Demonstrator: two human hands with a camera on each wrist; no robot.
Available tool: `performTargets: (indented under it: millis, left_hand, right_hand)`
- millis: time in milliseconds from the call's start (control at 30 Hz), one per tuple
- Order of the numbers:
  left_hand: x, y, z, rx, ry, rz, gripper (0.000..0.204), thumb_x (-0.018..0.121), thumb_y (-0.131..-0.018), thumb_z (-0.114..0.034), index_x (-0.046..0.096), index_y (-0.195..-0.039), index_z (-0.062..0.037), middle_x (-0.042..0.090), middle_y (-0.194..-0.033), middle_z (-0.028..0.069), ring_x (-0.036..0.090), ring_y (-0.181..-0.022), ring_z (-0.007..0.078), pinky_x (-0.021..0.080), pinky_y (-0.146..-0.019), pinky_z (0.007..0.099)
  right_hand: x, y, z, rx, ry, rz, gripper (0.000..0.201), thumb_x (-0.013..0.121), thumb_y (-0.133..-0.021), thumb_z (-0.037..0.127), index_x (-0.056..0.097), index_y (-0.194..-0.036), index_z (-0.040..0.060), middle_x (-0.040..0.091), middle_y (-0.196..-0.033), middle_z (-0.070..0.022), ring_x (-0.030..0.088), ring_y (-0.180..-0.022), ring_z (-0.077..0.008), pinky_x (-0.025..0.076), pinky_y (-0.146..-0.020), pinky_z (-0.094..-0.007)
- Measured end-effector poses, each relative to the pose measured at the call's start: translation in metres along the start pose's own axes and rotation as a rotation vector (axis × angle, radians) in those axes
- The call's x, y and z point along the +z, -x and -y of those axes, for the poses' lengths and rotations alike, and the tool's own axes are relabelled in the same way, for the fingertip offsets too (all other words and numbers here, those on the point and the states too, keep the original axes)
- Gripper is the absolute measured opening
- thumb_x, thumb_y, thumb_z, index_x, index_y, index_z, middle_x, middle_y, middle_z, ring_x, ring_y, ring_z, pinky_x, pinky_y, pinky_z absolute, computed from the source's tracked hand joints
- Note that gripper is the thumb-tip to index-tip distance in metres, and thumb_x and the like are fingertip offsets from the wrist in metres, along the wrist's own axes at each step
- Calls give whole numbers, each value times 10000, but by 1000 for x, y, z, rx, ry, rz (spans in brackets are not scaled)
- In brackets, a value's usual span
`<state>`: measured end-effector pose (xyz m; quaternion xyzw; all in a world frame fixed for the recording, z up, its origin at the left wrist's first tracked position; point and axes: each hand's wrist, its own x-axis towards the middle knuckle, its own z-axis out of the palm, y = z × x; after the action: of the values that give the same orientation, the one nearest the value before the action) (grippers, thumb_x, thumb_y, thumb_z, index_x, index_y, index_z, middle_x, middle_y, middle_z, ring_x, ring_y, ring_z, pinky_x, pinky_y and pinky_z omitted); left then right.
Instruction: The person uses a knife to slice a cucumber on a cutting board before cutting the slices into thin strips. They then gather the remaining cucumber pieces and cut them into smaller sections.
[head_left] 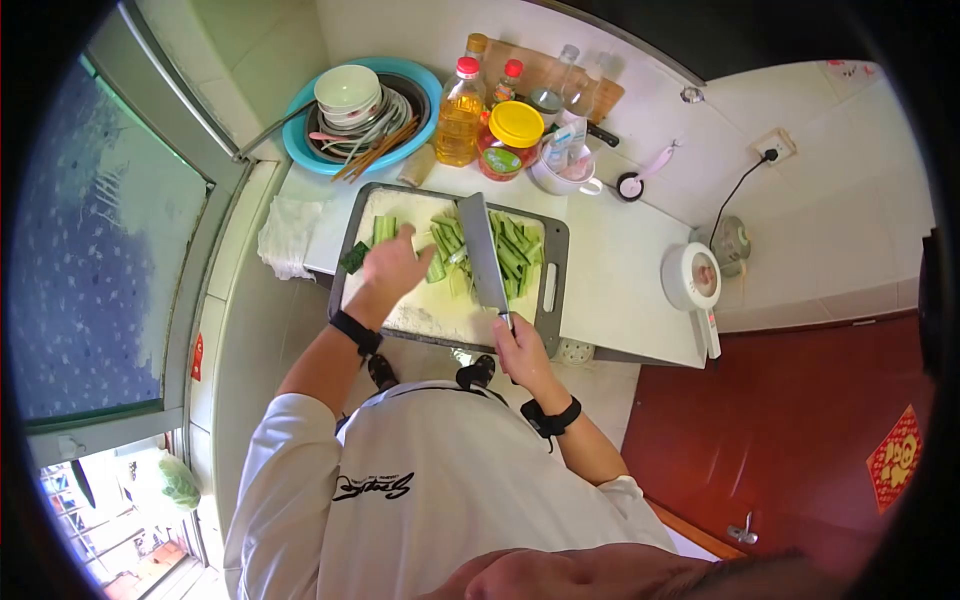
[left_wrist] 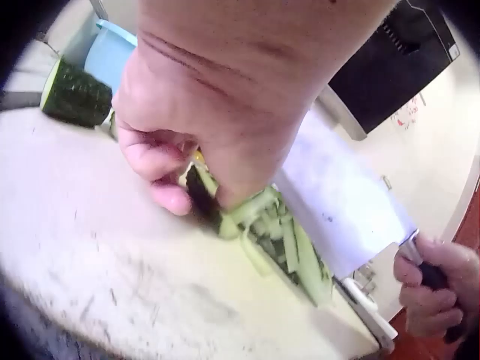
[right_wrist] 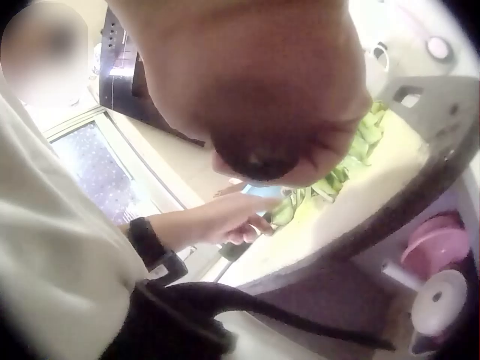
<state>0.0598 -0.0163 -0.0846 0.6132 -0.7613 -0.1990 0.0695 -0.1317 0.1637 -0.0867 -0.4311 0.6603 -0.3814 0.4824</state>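
Observation:
My right hand (head_left: pixel 522 352) grips the handle of a cleaver (head_left: pixel 484 250), whose broad blade stands over the cutting board (head_left: pixel 400 312) beside cut cucumber strips (head_left: pixel 515 255). In the left wrist view, the curled fingers of my left hand (left_wrist: pixel 202 135) pinch a dark-skinned cucumber piece (left_wrist: pixel 201 191), its far side hidden by the hand. More strips lie close against the blade there. Further left on the board are a pale cut cucumber length (head_left: pixel 384 229) and a dark green chunk of cucumber (head_left: pixel 353 258).
Behind the board stand a blue basin (head_left: pixel 300 150) with bowls and chopsticks, an oil bottle (head_left: pixel 458 125), a yellow-lidded jar (head_left: pixel 512 135) and a white cup (head_left: pixel 565 178). A white lidded pot (head_left: pixel 690 277) sits at the counter's right end. A crumpled plastic bag (head_left: pixel 290 235) hangs over the left edge.

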Motion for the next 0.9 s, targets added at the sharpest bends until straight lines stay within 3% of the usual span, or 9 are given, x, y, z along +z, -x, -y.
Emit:
performTargets:
  millis: [67, 100, 167, 267, 467, 600, 900]
  left_hand:
    - [26, 3, 5, -28, 102, 36, 479, 649, -853, -393, 530, -1181, -65, 686, -945, 223, 675, -911, 375, 537, -793, 468]
    - [36, 4, 5, -57, 213, 71, 494, 681, -828, -392, 538, -1165, -61, 688, -951, 212, 672, -920, 376, 534, -806, 460]
    - [43, 4, 11, -59, 258, 26, 496, 719, -791, -367, 552, -1137, -53, 698, -903, 180, 678, -872, 360, 534, -776, 438]
    - [39, 9, 26, -134, 388, -6, 431, 725, -775, -297, 561, -1087, -50, 680, -741, 127, 672, -750, 322, 526, -710, 424]
    - [55, 18, 30, -173, 534, -67, 401, 729, -778, -271, 548, -1058, -48, 638, -667, 88, 654, -685, 287, 517, -659, 401]
    - [62, 17, 22, -159, 614, -83, 401, 727, -779, -263, 541, -1055, -38, 633, -658, 78, 650, -665, 287, 514, -640, 404]
    - [61, 20, 18, -129, 537, -118, 375, 720, -778, -228, 535, -1032, -23, 625, -662, 80, 646, -662, 294, 509, -633, 409]
  right_hand:
    - [-4, 1, -6, -88, 246, -27, 331, 540, -979, 319, 558, -882, 3, 591, -642, -148, 590, -553, -307, 464, -551, -398]
    - [-5, 5, 2, -82, 244, -37, 331, 540, -979, 319, 558, -882, 3, 591, -642, -148, 590, -553, -307, 464, -551, -398]
    - [-5, 14, 21, -116, 313, 15, 348, 545, -965, 339, 569, -900, -3, 614, -721, -223, 606, -683, -410, 469, -626, -453]
    - [0, 13, 10, -132, 388, 50, 363, 545, -964, 354, 573, -894, -1, 623, -744, -239, 617, -698, -421, 473, -622, -461]
    - [8, 10, 4, -74, 456, 19, 363, 552, -958, 352, 559, -869, 0, 631, -748, -239, 616, -707, -427, 477, -628, -478]
    - [8, 7, 12, -72, 426, -2, 364, 543, -959, 352, 553, -870, 0, 633, -745, -234, 619, -703, -425, 476, -628, -489]
    - [12, 17, 27, -196, 751, 62, 374, 542, -961, 350, 533, -835, -2, 606, -656, -238, 609, -621, -430, 484, -578, -505]
